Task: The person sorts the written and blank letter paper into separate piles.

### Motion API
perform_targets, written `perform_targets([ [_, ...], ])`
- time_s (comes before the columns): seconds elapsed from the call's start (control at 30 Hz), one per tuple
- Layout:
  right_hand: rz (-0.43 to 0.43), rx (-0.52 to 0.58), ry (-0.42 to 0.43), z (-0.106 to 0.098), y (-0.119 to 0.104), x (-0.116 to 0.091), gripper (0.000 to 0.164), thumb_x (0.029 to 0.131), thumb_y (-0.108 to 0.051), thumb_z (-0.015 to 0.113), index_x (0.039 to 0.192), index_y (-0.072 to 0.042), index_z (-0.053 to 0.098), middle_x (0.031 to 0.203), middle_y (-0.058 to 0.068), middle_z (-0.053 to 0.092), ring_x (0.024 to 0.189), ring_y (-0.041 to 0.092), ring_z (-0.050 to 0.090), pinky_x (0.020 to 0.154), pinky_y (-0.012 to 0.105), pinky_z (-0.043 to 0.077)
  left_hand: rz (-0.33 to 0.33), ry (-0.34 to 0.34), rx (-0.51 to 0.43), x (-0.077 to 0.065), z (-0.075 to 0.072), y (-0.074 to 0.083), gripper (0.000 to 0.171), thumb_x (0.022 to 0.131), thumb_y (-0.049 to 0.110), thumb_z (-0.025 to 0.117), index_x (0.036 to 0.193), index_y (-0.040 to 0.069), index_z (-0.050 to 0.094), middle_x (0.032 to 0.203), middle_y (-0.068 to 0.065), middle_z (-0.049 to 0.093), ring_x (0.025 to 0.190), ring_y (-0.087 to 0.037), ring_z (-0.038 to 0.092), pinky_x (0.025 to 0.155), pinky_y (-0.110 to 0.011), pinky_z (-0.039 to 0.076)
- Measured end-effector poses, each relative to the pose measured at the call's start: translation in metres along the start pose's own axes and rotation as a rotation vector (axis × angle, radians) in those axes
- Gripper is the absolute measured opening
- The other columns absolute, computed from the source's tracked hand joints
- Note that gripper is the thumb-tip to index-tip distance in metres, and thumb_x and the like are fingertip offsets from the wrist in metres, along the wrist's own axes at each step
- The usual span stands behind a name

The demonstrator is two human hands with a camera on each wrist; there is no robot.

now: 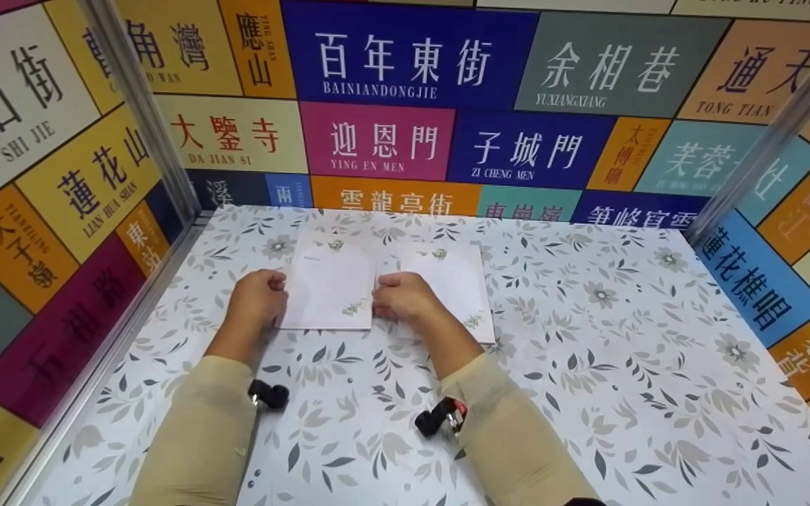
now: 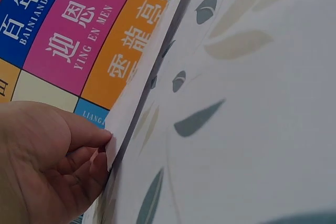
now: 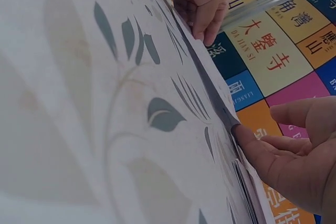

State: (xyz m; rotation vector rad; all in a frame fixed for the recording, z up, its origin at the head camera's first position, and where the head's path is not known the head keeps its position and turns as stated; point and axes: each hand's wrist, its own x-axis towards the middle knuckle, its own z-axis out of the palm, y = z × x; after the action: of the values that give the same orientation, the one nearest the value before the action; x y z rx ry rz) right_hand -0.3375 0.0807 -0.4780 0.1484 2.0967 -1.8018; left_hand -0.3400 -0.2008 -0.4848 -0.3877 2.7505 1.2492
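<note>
Three sign walls [image 1: 412, 53], floral tbl [image 1: 588, 365]; L fingers [image 2: 88, 134] in pinch on sheet [image 1: 328, 292], R fingers [image 3: 257, 150] loose

Sheet [image 1: 331, 292] is seen as smooth, matt paper. Sleeves [image 1: 197, 425] are made of cloth. Post [image 1: 145, 105] is finished in glossy metal.

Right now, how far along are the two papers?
Looks done: left paper beside right paper, printed sides up. In hand: left hand pinching left paper's left edge, right hand touching its right edge. Remaining, probably: final placing and release, since both hands are on it.
</note>
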Motion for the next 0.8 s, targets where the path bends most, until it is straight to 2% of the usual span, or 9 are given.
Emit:
perform_targets([
  [0.27,-0.013,0.037,-0.044,0.000,-0.001,-0.004,0.055,0.103,-0.012,0.066,0.153,0.006,0.051,0.140,0.024,0.069,0.119,0.031,0.077,0.101,0.037,0.064,0.028,0.026,0.037,-0.001,-0.001,-0.001,0.043,0.099,0.007,0.059,0.142,0.008,0.066,0.131,-0.013,0.070,0.127,-0.033,0.064,0.117,-0.049,0.051],
  [0.43,-0.033,-0.050,-0.056,-0.009,-0.002,-0.006,0.054,0.103,-0.016,0.067,0.152,0.003,0.055,0.139,0.021,0.070,0.116,0.027,0.077,0.099,0.033,0.064,0.012,0.021,0.012,-0.001,0.000,0.004,0.043,0.104,0.011,0.058,0.147,0.010,0.062,0.137,-0.012,0.068,0.132,-0.033,0.062,0.119,-0.050,0.050],
  [0.53,-0.072,-0.096,-0.051,-0.018,-0.001,-0.007,0.054,0.102,-0.016,0.067,0.152,0.003,0.056,0.139,0.021,0.071,0.117,0.028,0.076,0.099,0.032,0.064,0.026,0.022,0.002,-0.002,0.003,0.008,0.044,0.105,0.016,0.058,0.149,0.011,0.061,0.142,-0.011,0.066,0.137,-0.032,0.060,0.121,-0.050,0.048],
  [0.63,-0.109,-0.090,-0.044,-0.029,0.001,-0.008,0.055,0.101,-0.014,0.067,0.152,0.005,0.055,0.140,0.024,0.070,0.121,0.033,0.075,0.099,0.033,0.064,0.060,0.019,-0.009,-0.002,0.008,0.015,0.044,0.105,0.021,0.059,0.149,0.013,0.061,0.144,-0.009,0.066,0.136,-0.031,0.061,0.120,-0.050,0.049],
  [0.8,-0.114,-0.073,-0.028,-0.049,0.003,-0.013,0.056,0.103,-0.015,0.067,0.153,0.004,0.053,0.144,0.023,0.067,0.124,0.035,0.073,0.102,0.034,0.063,0.170,0.019,-0.019,-0.004,0.022,0.029,0.044,0.104,0.024,0.065,0.147,0.012,0.062,0.142,-0.009,0.067,0.131,-0.031,0.065,0.117,-0.050,0.051],
])
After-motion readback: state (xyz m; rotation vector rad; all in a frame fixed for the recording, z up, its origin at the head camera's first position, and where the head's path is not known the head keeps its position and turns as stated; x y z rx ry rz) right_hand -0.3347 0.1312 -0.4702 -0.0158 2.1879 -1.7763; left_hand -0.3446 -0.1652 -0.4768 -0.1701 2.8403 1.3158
